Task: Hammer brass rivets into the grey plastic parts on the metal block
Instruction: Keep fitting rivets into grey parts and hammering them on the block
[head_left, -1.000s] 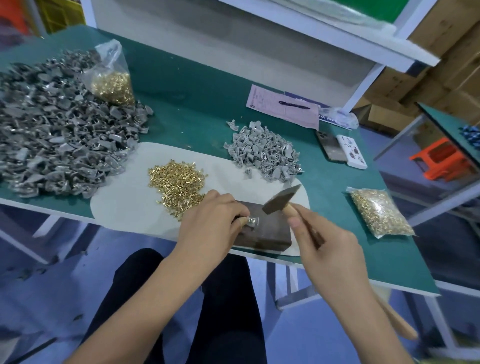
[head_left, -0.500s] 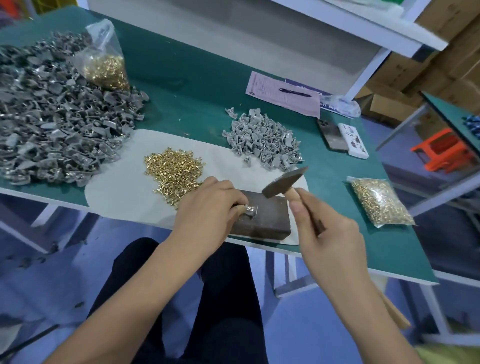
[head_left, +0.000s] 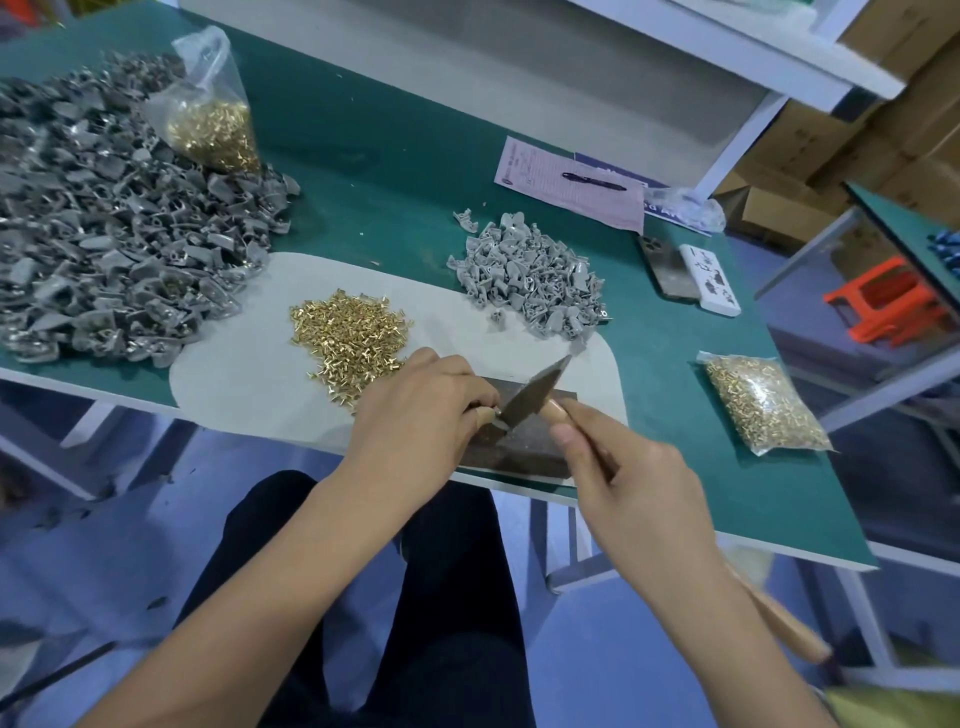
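At the bench's near edge, about six o'clock in my view, sits the metal block (head_left: 524, 447). My left hand (head_left: 421, 410) curls its fingers (head_left: 485, 414) around a small grey part, mostly hidden, pinning it on the block. My right hand (head_left: 631, 483) grips the hammer (head_left: 530, 397), its head down on the part. I judge a strike is landing. Next: lift, check the rivet seats, then fetch from the loose brass rivets (head_left: 350, 332) at ten o'clock.

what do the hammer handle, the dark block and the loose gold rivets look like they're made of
Pale hammer handle: looks like varnished wood, tan and glossy. Dark rectangular block: probably steel, dull brown-grey, possibly tarnished. Loose gold rivets: apparently brass, bright yellow with a metallic shine.
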